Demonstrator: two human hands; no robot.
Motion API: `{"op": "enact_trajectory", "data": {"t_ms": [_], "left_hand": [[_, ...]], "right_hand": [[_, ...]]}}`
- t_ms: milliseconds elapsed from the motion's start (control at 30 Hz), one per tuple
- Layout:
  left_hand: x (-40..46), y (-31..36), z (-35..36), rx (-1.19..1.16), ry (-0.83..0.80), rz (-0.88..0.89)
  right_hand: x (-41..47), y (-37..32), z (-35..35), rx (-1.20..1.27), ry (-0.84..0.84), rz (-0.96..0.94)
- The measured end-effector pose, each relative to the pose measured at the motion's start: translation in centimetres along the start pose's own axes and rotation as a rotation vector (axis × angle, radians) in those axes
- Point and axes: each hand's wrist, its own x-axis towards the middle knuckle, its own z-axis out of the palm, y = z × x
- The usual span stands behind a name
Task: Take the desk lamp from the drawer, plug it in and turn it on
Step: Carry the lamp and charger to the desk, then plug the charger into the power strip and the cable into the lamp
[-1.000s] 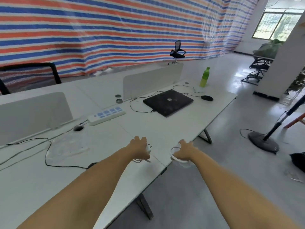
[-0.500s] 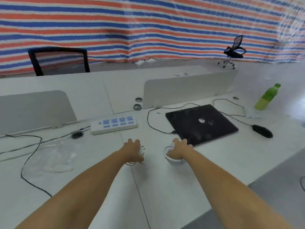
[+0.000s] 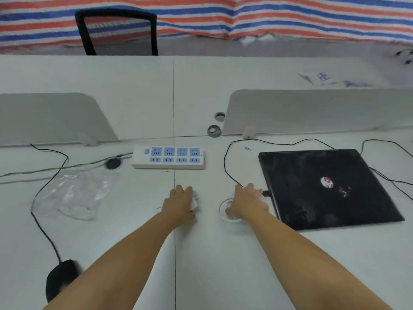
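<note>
My right hand [image 3: 247, 203] is closed over a small white desk lamp [image 3: 225, 212]; only its round white rim shows under the fingers, low on the white desk [image 3: 212, 253]. My left hand [image 3: 180, 203] grips a white plug [image 3: 194, 203] with its coiled lead, mostly hidden by the fingers. A white power strip [image 3: 168, 157] with several blue sockets lies a short way beyond both hands, all sockets unoccupied.
A closed black laptop [image 3: 321, 186] lies just right of my right hand, black cables running around it. A crumpled clear plastic bag [image 3: 71, 193] and a black mouse [image 3: 61, 278] sit at the left. Grey divider panels [image 3: 312, 110] stand behind the strip.
The view has swung left and down over the desk. Both hands have carried the lamp and plug from the desk's edge inward, closer to the power strip.
</note>
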Motion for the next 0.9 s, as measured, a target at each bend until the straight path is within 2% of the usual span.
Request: {"op": "enact_trajectory", "data": {"t_ms": [233,333,400,467,567,667,733,833,900], "left_hand": [[1.5,-0.4,1.7,0.099,0.154,0.022],[1.4,-0.6,1.4,0.121,0.087,0.036],[1.4,-0.7,0.5,0.027,-0.018,0.029],[0.7,-1.4,-1.0,-0.110,-0.040,0.038],[-0.6,-3.8,-2.5,-0.365,0.145,0.014],[-2.7,-6.9,-2.2,-0.527,0.375,-0.116],[-4.1,-8.6,-1.1,-0.489,0.398,-0.156],[-5.6,-9.5,0.8,-0.416,0.293,-0.106],[-6.2,-9.3,1.6,-0.342,0.204,-0.024]], "right_hand": [[2.1,-1.0,0.7,-0.016,-0.038,0.076],[1.9,-0.8,0.6,-0.035,-0.070,0.060],[1.9,-0.5,-0.2,-0.068,-0.119,0.005],[1.5,-0.2,-1.9,-0.081,-0.184,-0.082],[0.2,-0.2,-5.1,0.046,-0.210,-0.255],[-2.1,-1.9,-5.9,0.266,0.065,-0.523],[-3.4,-3.8,-4.5,0.183,0.166,-0.636],[-3.7,-6.2,-1.0,-0.165,0.139,-0.714],[-2.9,-7.2,1.1,-0.302,0.109,-0.714]]}}
